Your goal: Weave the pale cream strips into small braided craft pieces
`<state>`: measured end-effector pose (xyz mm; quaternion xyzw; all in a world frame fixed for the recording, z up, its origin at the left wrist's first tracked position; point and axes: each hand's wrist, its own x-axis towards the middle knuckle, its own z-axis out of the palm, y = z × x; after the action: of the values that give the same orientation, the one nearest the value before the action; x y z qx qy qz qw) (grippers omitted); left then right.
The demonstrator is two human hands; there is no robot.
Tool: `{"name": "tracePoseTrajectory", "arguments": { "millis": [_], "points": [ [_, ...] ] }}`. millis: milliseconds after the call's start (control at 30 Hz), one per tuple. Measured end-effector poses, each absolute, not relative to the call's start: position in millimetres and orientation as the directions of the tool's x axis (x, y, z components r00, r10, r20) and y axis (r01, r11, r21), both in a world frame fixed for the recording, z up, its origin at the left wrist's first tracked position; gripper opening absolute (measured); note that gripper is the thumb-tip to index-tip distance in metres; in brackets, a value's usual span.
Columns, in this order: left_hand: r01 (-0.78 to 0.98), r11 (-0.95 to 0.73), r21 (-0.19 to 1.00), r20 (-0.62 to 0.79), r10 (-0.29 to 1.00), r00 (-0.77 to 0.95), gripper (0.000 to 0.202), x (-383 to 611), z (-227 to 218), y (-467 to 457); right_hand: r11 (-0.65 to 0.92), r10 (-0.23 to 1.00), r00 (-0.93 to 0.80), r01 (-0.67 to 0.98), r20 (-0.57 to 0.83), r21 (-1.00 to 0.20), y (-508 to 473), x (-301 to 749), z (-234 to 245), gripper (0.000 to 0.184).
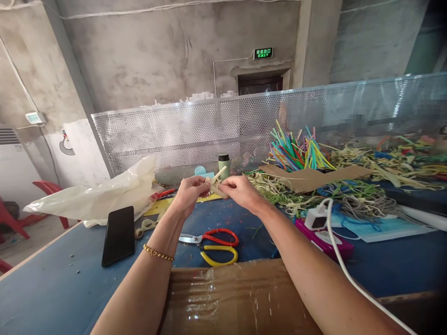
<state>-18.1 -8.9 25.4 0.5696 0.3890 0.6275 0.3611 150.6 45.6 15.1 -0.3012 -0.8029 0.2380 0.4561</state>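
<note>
Both hands are raised over the middle of the blue table, close together. My left hand [190, 193] pinches a pale cream strip [220, 173], flat and folded, with one end sticking up to the right. The fingers of my right hand [241, 190] are closed on the strip's other part, at its right side. What the strip is made of I cannot tell. Below the hands lie scissors [220, 237] with one red and one yellow handle, their blades partly behind my left wrist. Just beyond the hands stands a green bottle [224, 164] with a black lid.
A cardboard box [240, 298] sits in front of me. Left are a black phone [118, 235] and a plastic bag [104, 195]. Right are a purple power strip [326, 239], a white cable [340, 260], a blue mask [387, 228], colourful pipe cleaners [300, 151] and tangled strips. A perforated metal screen [174, 135] stands behind.
</note>
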Motion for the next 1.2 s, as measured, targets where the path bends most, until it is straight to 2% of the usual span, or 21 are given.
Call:
{"name": "tracePoseTrajectory", "arguments": {
  "millis": [167,433,600,700,767,833,933,1000,1200],
  "points": [
    [0.002,-0.458,0.889,0.457,0.887,-0.06,0.015,-20.4,25.8,-10.2,0.743,0.647,-0.513,0.258,0.564,-0.618,44.4,152.0,15.3,0.031],
    [0.052,-0.473,0.88,0.471,0.881,0.042,0.018,-19.6,22.2,-9.4,0.733,0.639,-0.536,0.206,0.552,-0.648,42.0,145.0,14.0,0.026],
    [0.094,-0.484,0.87,0.485,0.874,0.014,0.014,-19.4,20.4,-7.1,0.744,0.658,-0.424,0.239,0.622,-0.624,41.2,141.4,15.1,0.031],
    [0.098,-0.493,0.865,0.497,0.867,-0.025,0.013,-18.7,20.2,-5.7,0.761,0.644,-0.389,0.241,0.658,-0.602,39.0,140.0,15.8,0.024],
    [0.107,-0.493,0.864,0.5,0.864,-0.056,0.013,-17.7,19.5,-4.6,0.79,0.613,-0.367,0.293,0.7,-0.538,36.0,138.4,15.8,0.014],
    [0.118,-0.489,0.864,0.499,0.863,-0.078,0.014,-16.4,18.4,-3.7,0.808,0.563,-0.326,0.409,0.759,-0.424,32.0,136.9,15.7,0.006],
    [0.136,-0.488,0.862,0.503,0.858,-0.107,0.014,-14.2,16.4,-2.6,0.784,0.536,-0.317,0.531,0.783,-0.322,26.6,135.5,16.0,0.011],
    [0.148,-0.487,0.861,0.505,0.853,-0.133,0.013,-12.8,15.0,-1.9,0.766,0.571,-0.329,0.542,0.752,-0.345,24.4,135.2,16.2,0.014],
    [0.139,-0.48,0.866,0.497,0.855,-0.148,0.012,-9.7,13.7,-1.7,0.689,0.712,-0.299,0.474,0.636,-0.549,26.8,134.3,15.7,0.015]
  ]
}}
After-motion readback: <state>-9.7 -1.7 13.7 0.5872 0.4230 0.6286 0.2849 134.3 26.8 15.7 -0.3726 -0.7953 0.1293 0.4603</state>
